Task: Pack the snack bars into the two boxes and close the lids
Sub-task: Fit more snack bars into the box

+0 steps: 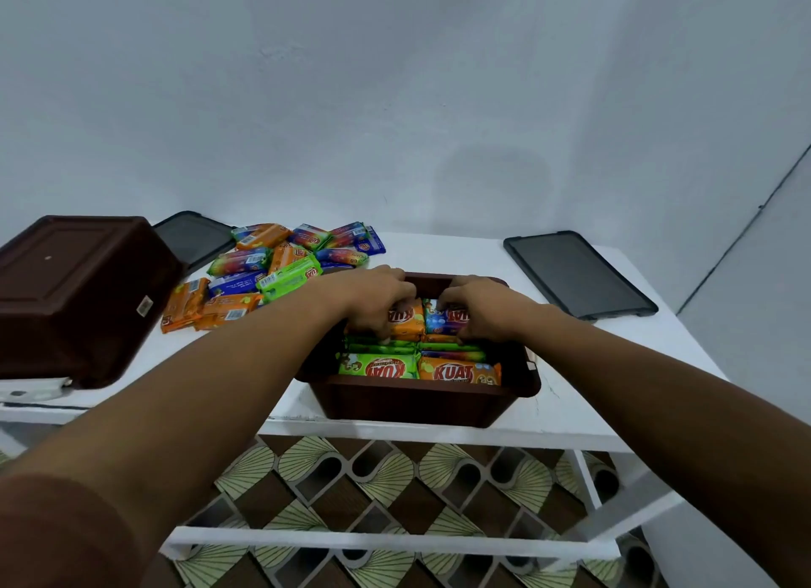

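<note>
Both my hands are inside the open brown box (421,395) at the desk's (570,405) near edge. My left hand (373,300) curls round an orange bar (409,320); my right hand (480,311) seems to pinch a blue bar (441,322) touching it. Both bars lie by the box's far wall, long axes left to right, parallel to that edge. The loose bars (281,267) lie toward the far left corner, nearer my left hand.
</note>
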